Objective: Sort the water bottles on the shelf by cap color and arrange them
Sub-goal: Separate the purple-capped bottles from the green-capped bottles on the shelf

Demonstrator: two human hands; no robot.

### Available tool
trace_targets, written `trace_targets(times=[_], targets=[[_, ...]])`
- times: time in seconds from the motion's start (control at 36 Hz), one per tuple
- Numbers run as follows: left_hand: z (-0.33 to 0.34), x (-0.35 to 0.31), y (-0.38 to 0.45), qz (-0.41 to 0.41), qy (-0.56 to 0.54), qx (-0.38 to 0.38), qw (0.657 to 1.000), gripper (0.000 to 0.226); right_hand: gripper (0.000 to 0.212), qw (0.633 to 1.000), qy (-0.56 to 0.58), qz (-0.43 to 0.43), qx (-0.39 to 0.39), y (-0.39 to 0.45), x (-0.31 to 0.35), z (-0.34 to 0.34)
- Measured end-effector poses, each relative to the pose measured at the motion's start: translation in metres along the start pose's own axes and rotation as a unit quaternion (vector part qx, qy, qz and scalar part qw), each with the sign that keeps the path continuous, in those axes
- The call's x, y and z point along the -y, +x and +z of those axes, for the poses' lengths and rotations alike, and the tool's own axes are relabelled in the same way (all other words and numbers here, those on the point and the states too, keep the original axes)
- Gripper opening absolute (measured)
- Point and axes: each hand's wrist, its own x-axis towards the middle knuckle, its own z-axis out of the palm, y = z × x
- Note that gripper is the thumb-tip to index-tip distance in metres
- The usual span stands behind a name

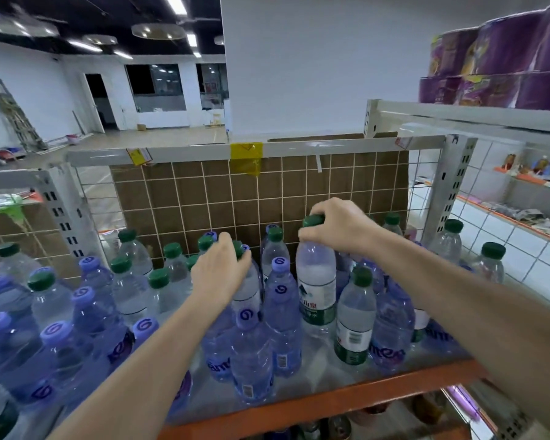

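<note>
Several water bottles stand on an orange-edged shelf (346,400). Green-capped clear bottles (127,274) cluster at the back left, and purple-capped blue bottles (58,341) fill the front left and middle. My right hand (337,227) is shut on the neck of a green-capped bottle (316,281) and holds it raised above its neighbours. My left hand (219,268) grips the top of another green-capped bottle (246,292) in the middle; its cap is mostly hidden under my fingers. More green-capped bottles (354,315) stand mixed with purple ones on the right.
A wire grid with brown cardboard (267,192) backs the shelf. Grey metal uprights (448,182) frame both sides. Purple packs (496,68) sit on the upper right shelf. A lower shelf with goods (340,423) shows beneath the orange edge.
</note>
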Motion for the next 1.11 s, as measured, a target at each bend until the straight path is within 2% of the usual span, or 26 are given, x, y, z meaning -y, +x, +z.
trace_targets(times=[0.14,0.22,0.31,0.44,0.58,0.67,0.78,1.0,1.11], targets=[[-0.032,-0.017,-0.006,0.001,-0.124,-0.087,0.988,0.022,0.028,0.979,0.003,-0.025,-0.202,-0.003,0.034,-0.011],[-0.057,-0.024,-0.011,0.009,-0.165,-0.150,0.975,0.022,0.030,0.962,0.022,-0.049,-0.267,-0.004,0.055,-0.019],[-0.080,-0.024,-0.014,0.005,-0.197,-0.210,0.958,0.023,0.027,0.949,0.053,-0.093,-0.296,-0.004,0.073,-0.022],[-0.120,-0.015,-0.030,0.028,-0.210,-0.278,0.937,0.021,0.022,0.935,0.104,-0.136,-0.312,-0.005,0.103,-0.018],[-0.162,0.004,-0.043,0.037,-0.187,-0.325,0.926,0.021,0.021,0.934,0.154,-0.150,-0.286,-0.006,0.139,-0.005],[-0.183,0.029,-0.044,0.027,-0.168,-0.336,0.926,0.021,0.025,0.935,0.166,-0.159,-0.269,-0.008,0.167,0.007],[-0.210,0.066,-0.049,0.021,-0.141,-0.343,0.929,0.021,0.016,0.936,0.176,-0.169,-0.255,-0.009,0.205,0.030],[-0.272,0.156,-0.060,-0.002,-0.108,-0.357,0.928,0.020,0.018,0.934,0.191,-0.182,-0.241,-0.013,0.292,0.088],[-0.309,0.204,-0.062,0.016,-0.109,-0.363,0.925,0.019,0.016,0.932,0.191,-0.186,-0.244,-0.013,0.340,0.115]])
